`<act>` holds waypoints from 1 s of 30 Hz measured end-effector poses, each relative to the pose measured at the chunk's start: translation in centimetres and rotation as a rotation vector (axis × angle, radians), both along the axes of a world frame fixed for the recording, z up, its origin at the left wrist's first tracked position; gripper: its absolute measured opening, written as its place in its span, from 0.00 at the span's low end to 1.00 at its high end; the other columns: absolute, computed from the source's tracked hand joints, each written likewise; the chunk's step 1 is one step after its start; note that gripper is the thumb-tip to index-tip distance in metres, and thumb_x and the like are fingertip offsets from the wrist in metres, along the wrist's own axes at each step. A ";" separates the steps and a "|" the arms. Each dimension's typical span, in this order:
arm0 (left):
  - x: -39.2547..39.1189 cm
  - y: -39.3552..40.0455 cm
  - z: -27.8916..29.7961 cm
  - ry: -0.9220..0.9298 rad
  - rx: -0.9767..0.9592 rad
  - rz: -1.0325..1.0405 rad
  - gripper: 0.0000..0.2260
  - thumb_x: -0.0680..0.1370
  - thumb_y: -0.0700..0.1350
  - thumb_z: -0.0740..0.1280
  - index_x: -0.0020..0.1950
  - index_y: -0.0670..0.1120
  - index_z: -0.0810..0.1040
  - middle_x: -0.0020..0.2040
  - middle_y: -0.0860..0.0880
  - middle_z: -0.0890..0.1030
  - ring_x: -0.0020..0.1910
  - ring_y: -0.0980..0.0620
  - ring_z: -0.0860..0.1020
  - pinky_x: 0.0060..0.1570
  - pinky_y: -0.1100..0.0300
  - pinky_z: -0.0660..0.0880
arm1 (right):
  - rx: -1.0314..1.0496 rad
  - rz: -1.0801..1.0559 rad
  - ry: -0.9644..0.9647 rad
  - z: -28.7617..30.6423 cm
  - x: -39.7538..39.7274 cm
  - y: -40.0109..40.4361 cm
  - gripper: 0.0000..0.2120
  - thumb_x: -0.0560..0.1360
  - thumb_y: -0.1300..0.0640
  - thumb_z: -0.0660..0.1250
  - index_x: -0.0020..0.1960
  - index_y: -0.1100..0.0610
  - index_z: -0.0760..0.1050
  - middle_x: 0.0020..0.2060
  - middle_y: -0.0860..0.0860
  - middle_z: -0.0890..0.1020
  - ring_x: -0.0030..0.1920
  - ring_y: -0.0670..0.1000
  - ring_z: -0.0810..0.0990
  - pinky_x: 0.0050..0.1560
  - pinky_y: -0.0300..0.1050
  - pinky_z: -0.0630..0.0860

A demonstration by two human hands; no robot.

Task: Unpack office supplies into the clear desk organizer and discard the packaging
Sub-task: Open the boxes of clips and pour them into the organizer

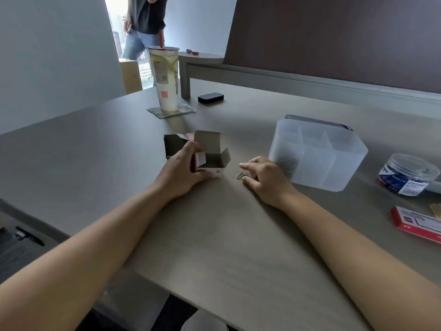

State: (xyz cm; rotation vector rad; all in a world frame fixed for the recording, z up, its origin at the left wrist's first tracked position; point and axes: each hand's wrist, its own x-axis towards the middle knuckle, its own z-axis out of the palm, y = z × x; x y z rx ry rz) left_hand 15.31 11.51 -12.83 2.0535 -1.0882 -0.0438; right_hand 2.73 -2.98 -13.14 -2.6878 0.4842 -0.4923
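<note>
A small white and red cardboard box (211,161) stands on the table with its top flaps open, and I see nothing inside it. My left hand (185,172) grips its left side. A single metal paper clip (241,174) lies on the table just right of the box. My right hand (267,179) rests beside the clip, thumb and forefinger apart on either side of it, not closed on it. The clear desk organizer (319,154) stands right of that hand, with a heap of paper clips (287,164) in its front left compartment.
A clear round jar (409,174) of dark clips and a red flat box (416,223) lie at the right edge. A tall drink cup (165,78) and a small black case (210,97) stand at the back. A person (143,25) stands beyond the table.
</note>
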 end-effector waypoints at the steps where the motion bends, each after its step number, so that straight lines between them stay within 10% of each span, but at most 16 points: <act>1: 0.2 -0.1 -0.1 -0.002 0.011 0.001 0.24 0.70 0.45 0.71 0.63 0.43 0.66 0.62 0.42 0.74 0.51 0.49 0.72 0.48 0.63 0.65 | -0.001 -0.001 0.010 0.0 0.2 -0.1 0.16 0.75 0.59 0.62 0.62 0.60 0.72 0.60 0.59 0.74 0.61 0.57 0.71 0.59 0.38 0.62; 6: 1.3 -0.7 -0.5 0.008 0.053 0.021 0.26 0.70 0.45 0.71 0.64 0.44 0.66 0.62 0.41 0.72 0.53 0.49 0.70 0.50 0.63 0.64 | 0.012 -0.004 -0.044 0.1 0.2 -0.1 0.09 0.73 0.61 0.65 0.50 0.63 0.79 0.52 0.59 0.78 0.49 0.53 0.74 0.44 0.34 0.62; 12: 0.8 -0.4 -0.3 -0.032 0.038 0.025 0.29 0.69 0.44 0.72 0.66 0.44 0.65 0.64 0.42 0.69 0.58 0.48 0.69 0.53 0.65 0.63 | -0.114 0.009 -0.117 0.1 -0.8 0.5 0.08 0.75 0.61 0.61 0.48 0.64 0.76 0.45 0.61 0.81 0.46 0.59 0.78 0.48 0.52 0.75; 20: -2.8 -0.8 0.9 -0.187 0.002 -0.128 0.22 0.71 0.45 0.70 0.63 0.43 0.72 0.66 0.44 0.70 0.65 0.45 0.68 0.63 0.58 0.65 | -0.111 -0.076 -0.431 3.8 -4.6 0.6 0.09 0.73 0.61 0.60 0.45 0.65 0.76 0.38 0.53 0.77 0.39 0.48 0.73 0.40 0.27 0.65; 30: -4.1 -4.2 -0.1 -0.354 0.373 -0.303 0.31 0.71 0.62 0.63 0.70 0.51 0.61 0.74 0.51 0.60 0.75 0.53 0.48 0.72 0.56 0.45 | 0.056 -0.241 -0.347 6.5 -4.8 -4.2 0.08 0.74 0.64 0.62 0.50 0.64 0.78 0.43 0.55 0.81 0.37 0.46 0.73 0.37 0.26 0.66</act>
